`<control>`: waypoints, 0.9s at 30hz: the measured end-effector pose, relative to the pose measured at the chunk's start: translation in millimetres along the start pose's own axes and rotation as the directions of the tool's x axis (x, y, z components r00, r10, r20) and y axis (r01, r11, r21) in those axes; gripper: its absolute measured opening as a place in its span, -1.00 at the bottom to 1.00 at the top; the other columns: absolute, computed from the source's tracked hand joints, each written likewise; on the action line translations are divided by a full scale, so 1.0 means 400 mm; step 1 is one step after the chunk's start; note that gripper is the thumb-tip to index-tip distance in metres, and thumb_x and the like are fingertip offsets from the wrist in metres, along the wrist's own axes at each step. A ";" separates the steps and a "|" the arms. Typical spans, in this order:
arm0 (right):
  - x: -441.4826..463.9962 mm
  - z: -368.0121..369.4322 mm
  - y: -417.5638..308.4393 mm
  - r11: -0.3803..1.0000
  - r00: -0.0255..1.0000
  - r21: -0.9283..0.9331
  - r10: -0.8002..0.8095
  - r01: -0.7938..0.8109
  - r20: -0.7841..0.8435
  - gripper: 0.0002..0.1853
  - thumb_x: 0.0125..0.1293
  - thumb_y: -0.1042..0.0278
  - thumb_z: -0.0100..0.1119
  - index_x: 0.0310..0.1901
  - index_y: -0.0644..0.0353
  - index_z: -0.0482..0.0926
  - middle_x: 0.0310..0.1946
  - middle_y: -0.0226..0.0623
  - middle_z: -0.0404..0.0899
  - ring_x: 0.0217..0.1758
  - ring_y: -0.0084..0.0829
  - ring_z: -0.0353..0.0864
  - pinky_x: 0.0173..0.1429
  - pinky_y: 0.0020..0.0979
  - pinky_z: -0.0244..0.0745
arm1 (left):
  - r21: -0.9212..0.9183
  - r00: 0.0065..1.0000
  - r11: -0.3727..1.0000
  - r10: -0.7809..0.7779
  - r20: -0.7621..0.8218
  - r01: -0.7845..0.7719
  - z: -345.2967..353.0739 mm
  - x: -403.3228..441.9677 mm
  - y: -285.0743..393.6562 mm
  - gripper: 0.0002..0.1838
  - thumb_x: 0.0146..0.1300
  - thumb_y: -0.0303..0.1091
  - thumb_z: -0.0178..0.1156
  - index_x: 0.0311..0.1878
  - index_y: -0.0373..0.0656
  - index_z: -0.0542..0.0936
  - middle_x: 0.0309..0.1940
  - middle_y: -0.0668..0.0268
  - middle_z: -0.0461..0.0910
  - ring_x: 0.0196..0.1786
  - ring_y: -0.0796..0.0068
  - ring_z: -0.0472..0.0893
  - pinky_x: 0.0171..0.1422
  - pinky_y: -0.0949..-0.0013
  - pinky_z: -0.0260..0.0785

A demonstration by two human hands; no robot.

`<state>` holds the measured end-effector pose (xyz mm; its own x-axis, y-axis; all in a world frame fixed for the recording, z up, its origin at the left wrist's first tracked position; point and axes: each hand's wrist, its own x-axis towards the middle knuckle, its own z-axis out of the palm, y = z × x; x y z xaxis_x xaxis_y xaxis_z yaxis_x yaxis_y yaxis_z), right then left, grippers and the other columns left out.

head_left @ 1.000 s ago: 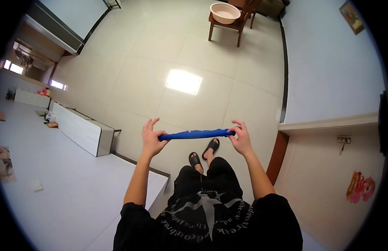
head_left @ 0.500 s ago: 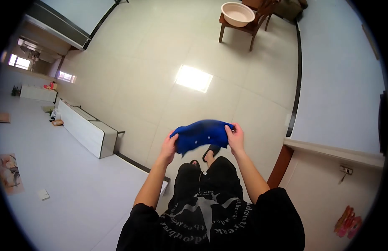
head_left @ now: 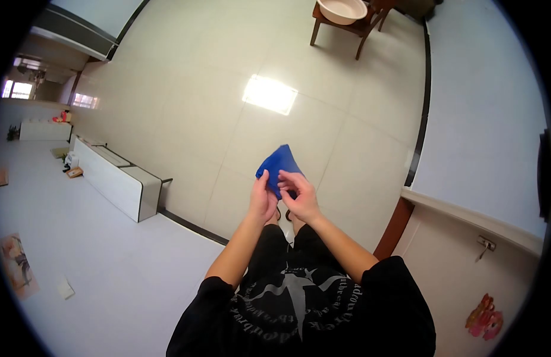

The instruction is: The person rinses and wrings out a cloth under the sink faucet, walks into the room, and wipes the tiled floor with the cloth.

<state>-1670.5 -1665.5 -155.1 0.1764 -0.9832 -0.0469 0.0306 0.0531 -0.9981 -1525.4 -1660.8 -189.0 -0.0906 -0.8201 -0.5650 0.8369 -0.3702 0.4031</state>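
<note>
A piece of blue cloth (head_left: 282,159) is folded over on itself, its upper corner pointing away from me, above the floor and my feet. My left hand (head_left: 264,199) is closed on its left edge, with the thumb on top. My right hand (head_left: 300,196) is over the cloth's lower right part, its fingers curled and closed around an edge of it. The fingers partly cover the cloth, so its lower folds are hidden. Both hands are close together.
Pale floor tiles (head_left: 186,128) stretch ahead. A wooden chair (head_left: 357,31) bears a light plastic basin (head_left: 342,11) at the far end. A white cabinet (head_left: 112,181) stands on the left. On the right are a wall and a door (head_left: 442,262) with a key in its lock.
The cloth was spread wide between both hands, small light dots showing on it. Now it is folded, and my right hand has come left, close beside my left hand.
</note>
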 end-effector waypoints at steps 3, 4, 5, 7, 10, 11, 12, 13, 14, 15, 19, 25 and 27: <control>-0.004 -0.021 -0.005 0.991 0.983 0.126 0.068 -0.047 -0.169 -0.52 0.24 0.74 0.24 0.23 0.33 0.60 0.03 -0.20 0.65 -0.01 -0.42 0.74 0.06 -0.45 0.66 | -0.020 0.997 1.000 -0.021 0.071 0.023 0.044 -0.012 0.057 -0.51 0.65 -0.06 -0.01 0.39 -0.25 0.46 0.30 0.14 0.62 0.33 0.22 0.61 0.48 0.09 0.42; 0.002 -0.035 -0.006 0.997 0.976 0.080 0.021 -0.003 -0.217 -0.54 0.24 0.74 0.26 0.20 0.29 0.62 0.00 -0.19 0.66 -0.04 -0.39 0.75 0.05 -0.44 0.66 | -0.018 0.997 0.999 -0.028 0.077 0.029 0.048 -0.010 0.074 -0.48 0.65 -0.06 -0.03 0.45 -0.24 0.42 0.38 0.09 0.56 0.41 0.15 0.56 0.55 0.02 0.36; 0.005 -0.048 -0.008 1.000 0.974 -0.013 -0.018 0.016 -0.226 -0.55 0.24 0.73 0.27 0.19 0.27 0.63 0.01 -0.18 0.66 -0.04 -0.37 0.75 0.05 -0.42 0.66 | -0.031 0.995 0.999 -0.031 0.090 0.034 0.057 -0.011 0.096 -0.48 0.65 -0.06 -0.03 0.44 -0.25 0.42 0.38 0.10 0.57 0.40 0.16 0.56 0.54 0.02 0.36; 0.010 -0.066 -0.032 0.980 0.969 -0.193 -0.085 0.040 -0.231 -0.56 0.25 0.70 0.28 0.18 0.24 0.65 0.02 -0.17 0.66 -0.02 -0.32 0.76 0.06 -0.40 0.65 | -0.058 0.994 0.997 -0.040 0.106 0.046 0.071 -0.022 0.124 -0.48 0.65 -0.06 -0.04 0.42 -0.26 0.43 0.37 0.13 0.57 0.40 0.19 0.55 0.52 0.03 0.35; 0.045 -0.038 -0.114 0.826 0.947 -0.499 -0.320 0.261 -0.035 -0.56 0.23 0.53 0.43 0.17 0.21 0.67 0.13 -0.13 0.64 0.01 -0.23 0.74 0.06 -0.34 0.65 | -0.069 0.986 0.996 -0.044 0.162 0.056 0.069 -0.019 0.149 -0.46 0.63 -0.06 0.01 0.46 -0.24 0.39 0.38 0.10 0.56 0.40 0.15 0.57 0.52 -0.01 0.40; 0.054 -0.021 -0.134 0.749 0.925 -0.571 -0.376 0.336 0.050 -0.55 0.23 0.49 0.46 0.17 0.21 0.67 0.16 -0.13 0.63 0.02 -0.22 0.74 0.06 -0.32 0.65 | -0.029 0.986 0.999 -0.030 0.164 0.035 0.073 -0.023 0.157 -0.48 0.61 -0.11 0.06 0.46 -0.23 0.38 0.37 0.11 0.56 0.39 0.16 0.57 0.51 0.01 0.40; 0.057 -0.005 -0.131 0.751 0.942 -0.583 -0.327 0.309 0.078 -0.53 0.26 0.48 0.46 0.22 0.20 0.66 0.22 -0.12 0.62 0.12 -0.27 0.72 0.21 -0.33 0.61 | 0.010 0.986 1.000 -0.016 0.167 0.014 0.081 -0.033 0.168 -0.49 0.58 -0.17 0.11 0.46 -0.22 0.38 0.36 0.12 0.56 0.38 0.18 0.58 0.50 0.03 0.41; 0.059 0.008 -0.119 0.828 0.967 -0.510 -0.255 0.233 0.028 -0.54 0.27 0.47 0.45 0.22 0.20 0.66 0.20 -0.12 0.62 0.09 -0.25 0.72 0.17 -0.32 0.62 | 0.048 0.985 0.999 -0.001 0.170 -0.007 0.084 -0.040 0.176 -0.49 0.56 -0.23 0.16 0.46 -0.20 0.37 0.35 0.13 0.56 0.37 0.19 0.58 0.50 0.04 0.42; 0.061 0.020 -0.098 0.891 0.984 -0.428 -0.175 0.153 -0.014 -0.56 0.28 0.46 0.44 0.21 0.19 0.66 0.19 -0.12 0.63 0.06 -0.22 0.73 0.13 -0.32 0.63 | 0.146 0.984 0.988 0.028 0.178 -0.055 0.074 -0.039 0.177 -0.48 0.52 -0.31 0.19 0.46 -0.19 0.36 0.35 0.14 0.56 0.36 0.21 0.58 0.50 0.06 0.42; 0.065 0.028 -0.080 0.938 0.995 -0.339 -0.091 0.070 -0.047 -0.57 0.28 0.46 0.44 0.20 0.19 0.67 0.17 -0.12 0.64 0.04 -0.20 0.73 0.09 -0.31 0.64 | 0.241 0.980 0.965 0.058 0.189 -0.103 0.059 -0.032 0.178 -0.47 0.48 -0.38 0.23 0.46 -0.17 0.36 0.34 0.15 0.56 0.35 0.22 0.58 0.49 0.08 0.42; 0.097 0.005 -0.015 0.964 0.939 0.150 0.252 -0.221 -0.234 -0.79 0.54 0.38 0.23 0.11 0.24 0.64 -0.13 -0.41 0.69 -0.10 -0.59 0.63 -0.06 -0.48 0.55 | 0.353 0.989 0.927 0.096 0.109 -0.129 0.072 -0.055 0.232 -0.43 0.37 -0.58 0.32 0.41 -0.23 0.39 0.28 0.14 0.59 0.27 0.33 0.62 0.43 0.20 0.47; 0.114 -0.069 -0.019 0.872 0.930 0.429 0.331 -0.237 -0.159 -0.85 0.62 0.37 0.11 0.08 0.20 0.57 -0.19 -0.50 0.64 -0.16 -0.72 0.54 -0.09 -0.60 0.43 | 0.386 0.994 0.917 0.081 0.070 -0.102 0.044 -0.059 0.305 -0.49 0.40 -0.48 0.33 0.36 -0.26 0.42 0.18 0.13 0.64 0.16 0.31 0.68 0.31 0.22 0.58; 0.112 -0.063 -0.036 0.842 0.920 0.467 0.368 -0.269 -0.133 -0.86 0.61 0.40 0.12 0.09 0.20 0.56 -0.22 -0.52 0.62 -0.16 -0.73 0.54 -0.12 -0.60 0.43 | 0.415 0.995 0.905 0.071 0.076 -0.096 0.047 -0.065 0.312 -0.49 0.40 -0.46 0.34 0.36 -0.25 0.43 0.16 0.13 0.64 0.15 0.31 0.68 0.29 0.22 0.59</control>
<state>-1688.1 -1714.9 -143.7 0.0427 -0.9084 -0.4158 0.4381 0.3911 -0.8094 -1428.7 -1693.9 -110.5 -0.0721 -0.8751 -0.4785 0.5417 -0.4372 0.7179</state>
